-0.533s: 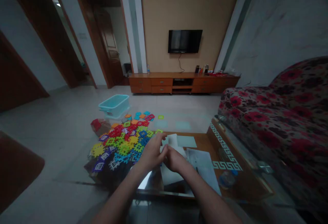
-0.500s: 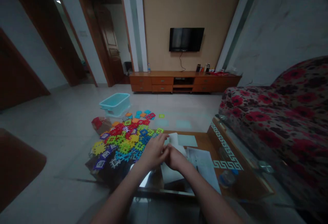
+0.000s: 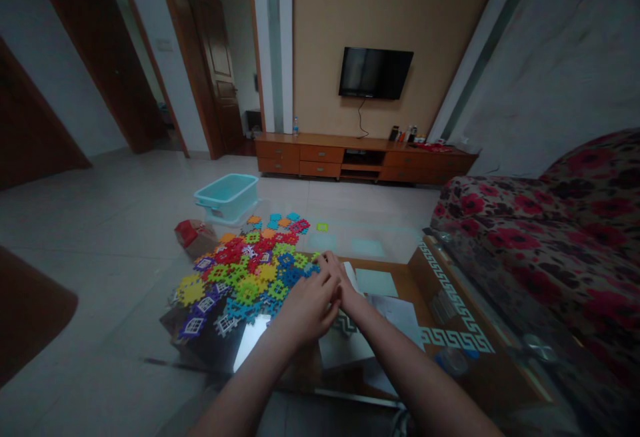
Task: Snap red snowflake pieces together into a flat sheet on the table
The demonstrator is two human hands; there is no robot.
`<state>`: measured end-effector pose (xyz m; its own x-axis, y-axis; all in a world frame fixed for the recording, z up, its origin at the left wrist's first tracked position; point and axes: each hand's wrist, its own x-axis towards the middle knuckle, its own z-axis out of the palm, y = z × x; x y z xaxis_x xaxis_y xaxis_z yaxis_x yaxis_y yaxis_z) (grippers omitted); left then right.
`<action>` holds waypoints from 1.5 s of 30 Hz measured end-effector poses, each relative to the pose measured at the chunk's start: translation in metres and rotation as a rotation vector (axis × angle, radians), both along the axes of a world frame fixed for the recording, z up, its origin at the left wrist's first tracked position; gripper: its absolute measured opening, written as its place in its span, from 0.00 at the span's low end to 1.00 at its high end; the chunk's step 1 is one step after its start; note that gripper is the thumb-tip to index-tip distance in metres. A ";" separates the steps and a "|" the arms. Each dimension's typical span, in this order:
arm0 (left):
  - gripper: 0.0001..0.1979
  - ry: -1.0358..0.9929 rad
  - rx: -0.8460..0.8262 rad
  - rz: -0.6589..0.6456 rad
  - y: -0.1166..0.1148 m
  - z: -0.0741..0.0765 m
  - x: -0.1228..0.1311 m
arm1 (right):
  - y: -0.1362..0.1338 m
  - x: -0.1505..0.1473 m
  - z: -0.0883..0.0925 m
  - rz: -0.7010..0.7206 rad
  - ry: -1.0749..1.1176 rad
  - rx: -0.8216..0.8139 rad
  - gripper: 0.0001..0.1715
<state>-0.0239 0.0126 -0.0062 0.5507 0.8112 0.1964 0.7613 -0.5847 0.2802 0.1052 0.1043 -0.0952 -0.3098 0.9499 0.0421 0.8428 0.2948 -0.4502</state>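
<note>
Head cam: L hand (image 3: 311,305) & R hand (image 3: 345,284) together, can't tell if pinching anything; plastic pcs (image 3: 267,273) beside L hand.

You're in home, living room by look of it. Far wall (image 3: 320,37) ahead of you: television (image 3: 376,73) hung above long low wooden cabinet (image 3: 320,161). On your right, flower-patterned sofa (image 3: 500,210). Near you, glass-topped table (image 3: 413,285), colourful toy-like pieces (image 3: 250,270) spread over left part. Far left, wooden-framed doorways (image 3: 181,30), one showing inner door (image 3: 219,64) standing open. Pale tiled floor (image 3: 120,244) between you and cabinet.
</note>
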 end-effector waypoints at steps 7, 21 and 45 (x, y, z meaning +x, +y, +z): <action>0.14 -0.002 -0.042 0.002 0.008 0.002 -0.004 | 0.084 -0.039 -0.023 -0.192 0.122 0.038 0.17; 0.12 -0.026 -0.084 0.046 0.042 -0.003 -0.010 | 0.193 -0.079 -0.046 -0.452 0.190 0.001 0.27; 0.12 -0.217 -0.085 0.069 0.030 -0.005 -0.015 | 0.172 -0.060 -0.033 -0.536 0.757 -0.033 0.17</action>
